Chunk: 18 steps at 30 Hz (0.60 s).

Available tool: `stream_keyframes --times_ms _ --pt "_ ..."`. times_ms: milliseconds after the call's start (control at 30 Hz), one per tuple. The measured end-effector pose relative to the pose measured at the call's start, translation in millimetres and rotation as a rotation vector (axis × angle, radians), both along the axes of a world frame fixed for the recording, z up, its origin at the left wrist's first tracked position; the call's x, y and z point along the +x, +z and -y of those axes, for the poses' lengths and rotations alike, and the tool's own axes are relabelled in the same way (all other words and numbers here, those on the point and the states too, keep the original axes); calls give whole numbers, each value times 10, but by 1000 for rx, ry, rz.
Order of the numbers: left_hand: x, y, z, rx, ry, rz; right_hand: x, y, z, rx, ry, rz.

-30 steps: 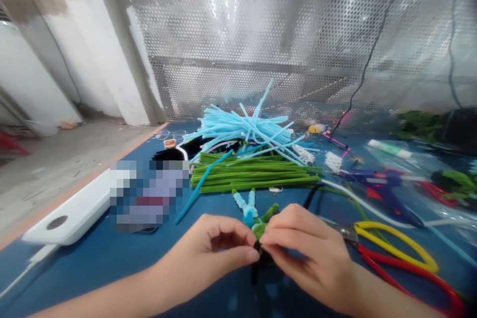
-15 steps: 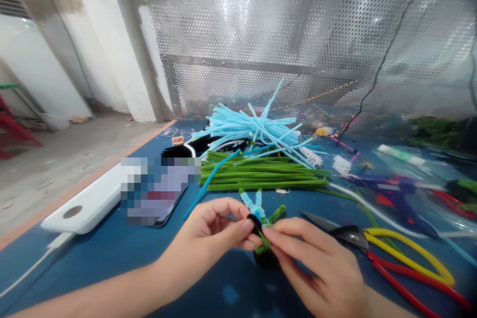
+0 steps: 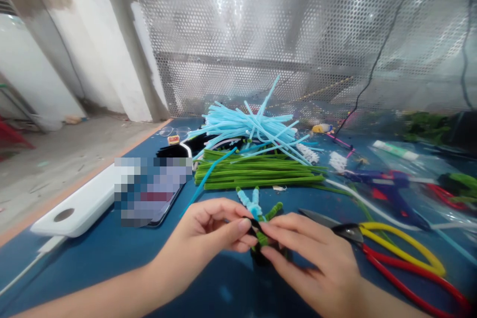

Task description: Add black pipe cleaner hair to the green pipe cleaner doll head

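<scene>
A small pipe-cleaner figure [image 3: 255, 209] is held between my two hands, low in the middle of the head view. Two light blue prongs with green tips stick up from it, and a green stub points up to the right. My left hand [image 3: 218, 231] pinches a black fuzzy piece on the figure between thumb and fingers. From the other side, my right hand [image 3: 311, 248] closes its thumb and fingertips on the same figure near its green part. The fingers partly cover the middle, and a dark lower part shows beneath them.
Green pipe cleaners [image 3: 257, 174] and a light blue pile [image 3: 249, 124] lie behind my hands. At right are scissors [image 3: 357, 233] with yellow and red handles and a glue gun [image 3: 387, 191]. A phone [image 3: 158, 194] and white power bank [image 3: 85, 203] lie left.
The fingers of my right hand have shifted on the figure, its thumb now lower and apart from the forefinger. The whole scene sits slightly further left in view.
</scene>
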State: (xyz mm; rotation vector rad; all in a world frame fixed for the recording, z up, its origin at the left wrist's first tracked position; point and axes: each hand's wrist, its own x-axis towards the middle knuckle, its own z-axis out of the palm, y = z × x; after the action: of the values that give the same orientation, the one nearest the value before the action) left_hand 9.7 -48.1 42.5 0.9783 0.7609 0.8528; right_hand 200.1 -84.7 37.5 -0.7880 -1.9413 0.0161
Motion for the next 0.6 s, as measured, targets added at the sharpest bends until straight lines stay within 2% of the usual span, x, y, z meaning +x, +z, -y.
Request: stream_keyframes --times_ms 167,300,367,400,500,533,600 --pt "5 -31 23 28 -13 -1 -6 4 -1 -25 -30 -30" --pt "-19 -63 4 205 6 -123 35 46 -20 -29 -62 -28" --pt "-42 -77 -35 420 -16 -259 103 81 -48 -20 -83 -10" --pt "-53 -85 -59 572 -73 -340 150 98 -67 -15 -99 0" --pt "-66 -120 -135 1051 -377 -577 314 135 -138 -15 -151 4" --pt "-60 -135 -157 1164 -460 -642 370 141 -163 -26 -148 9" --pt "-42 -164 -195 1313 -517 -739 473 146 -203 -62 -78 56"
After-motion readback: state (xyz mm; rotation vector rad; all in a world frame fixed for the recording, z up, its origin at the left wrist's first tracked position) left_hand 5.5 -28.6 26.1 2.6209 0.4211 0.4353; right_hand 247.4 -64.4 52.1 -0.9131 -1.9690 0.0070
